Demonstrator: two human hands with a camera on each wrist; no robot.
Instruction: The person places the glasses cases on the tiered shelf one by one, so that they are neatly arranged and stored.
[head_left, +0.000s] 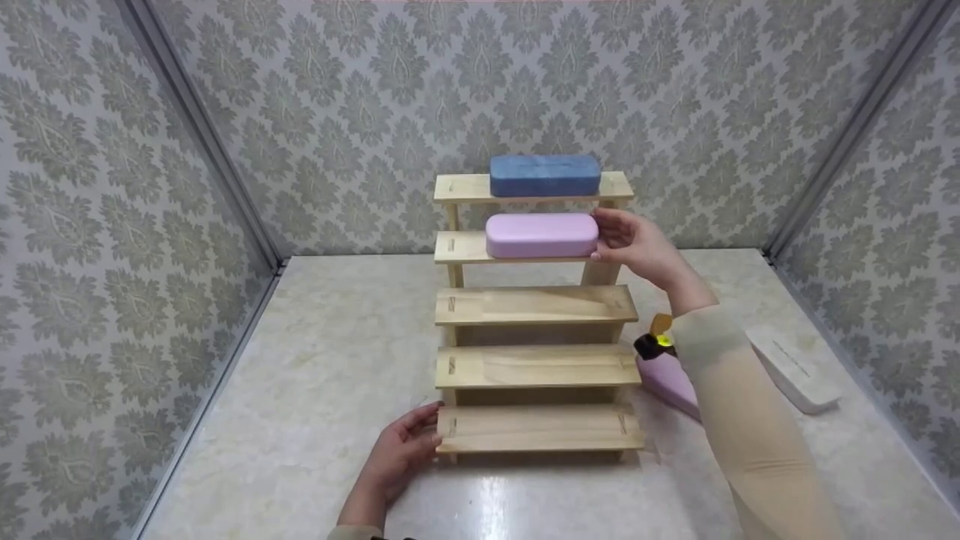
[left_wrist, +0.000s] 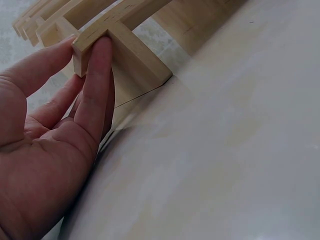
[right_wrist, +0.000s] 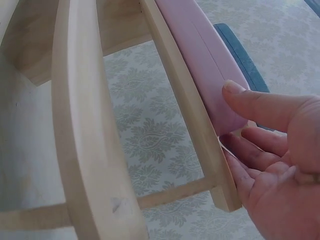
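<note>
Lilac case (head_left: 541, 235) is sitting on the second-highest shelf (head_left: 460, 245) of a wooden stand (head_left: 536, 369); the right hand (head_left: 637, 244) is holding its right end between thumb and fingers. The left hand (head_left: 401, 451) is pinching the lowest shelf (head_left: 536, 429) at its left end. Above, a blue case (head_left: 545, 177) is resting on the top shelf (head_left: 460, 187).

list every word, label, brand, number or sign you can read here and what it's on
No text can be read.
White case: small dark print on top, too small and blurred to read.
Upper pink case: no lettering visible.
Blue case: no lettering I can make out.
</note>
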